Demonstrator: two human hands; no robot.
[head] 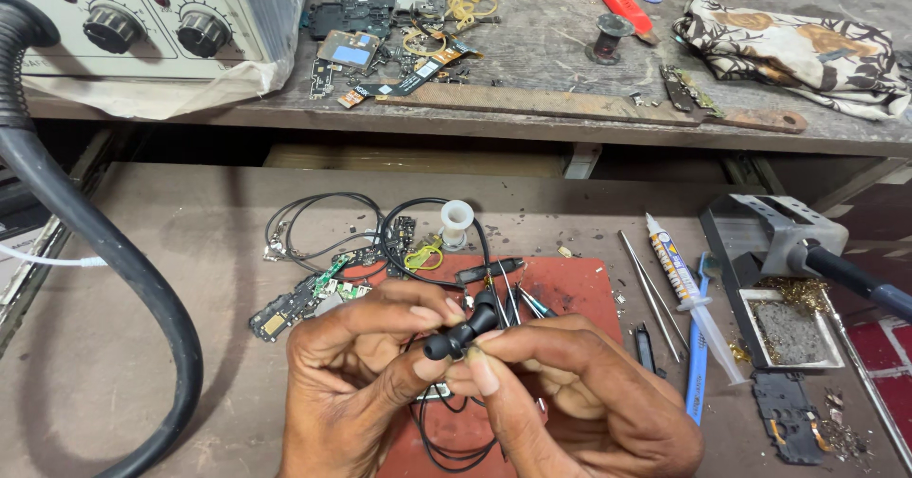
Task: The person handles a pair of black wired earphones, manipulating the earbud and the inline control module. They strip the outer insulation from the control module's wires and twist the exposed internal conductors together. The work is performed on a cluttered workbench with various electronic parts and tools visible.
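Observation:
Both my hands meet low in the middle of the head view over a red work mat (579,283). My left hand (356,373) and my right hand (579,397) pinch a small black earbud (464,331) between thumbs and fingertips. Its thin black cable (399,214) loops back over the mat and table, and more cable hangs below my hands. A black inline module (489,271) lies on the cable just beyond the earbud.
Small circuit boards (304,299) lie left of the mat, a white spool (457,221) behind it. To the right are a syringe (689,293), metal tweezers (649,293), and a soldering iron stand (774,240). A thick black hose (114,250) curves at left; a hot-air station (142,22) sits on the upper shelf.

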